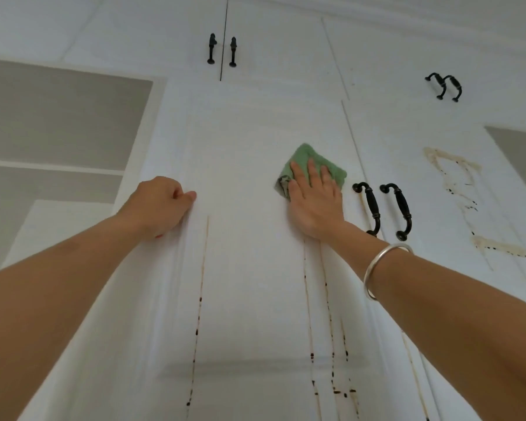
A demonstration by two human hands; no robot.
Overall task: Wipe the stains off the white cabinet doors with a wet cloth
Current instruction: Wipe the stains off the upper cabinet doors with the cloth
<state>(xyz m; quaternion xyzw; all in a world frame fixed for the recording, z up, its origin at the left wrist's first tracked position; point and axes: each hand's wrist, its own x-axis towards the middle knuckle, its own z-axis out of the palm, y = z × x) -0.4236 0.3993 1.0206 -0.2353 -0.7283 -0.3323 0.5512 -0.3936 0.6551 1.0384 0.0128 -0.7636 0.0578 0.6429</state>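
Both hands were raised to the middle cabinet door (249, 141). The right hand (312, 202) was laid flat with fingers spread, pressing the green cloth (307, 151) to the panel just left of the nearest handle. The left hand (158, 205) was curled into a loose fist and rested against the door's left edge; nothing was seen held in it.

The job was judged to be partly done. The upper part of this door, around and above the cloth, looked white and free of marks. Lower down, brown, dark-flecked streaks (199, 299) were seen in the panel grooves: one line on the left and two close together on the right (327, 299). The neighbouring door (401, 153) on the right carried yellowish-brown stains (450, 168) with black specks, apparently untouched, with a further smear (498, 247) lower down.

One cloth and two hands were counted. Six black handles were counted, in three pairs: one pair high up at centre (211, 48), one at upper right (454, 88), and one beside the cloth (403, 211). One silver bangle (377, 268) was worn on the right wrist.
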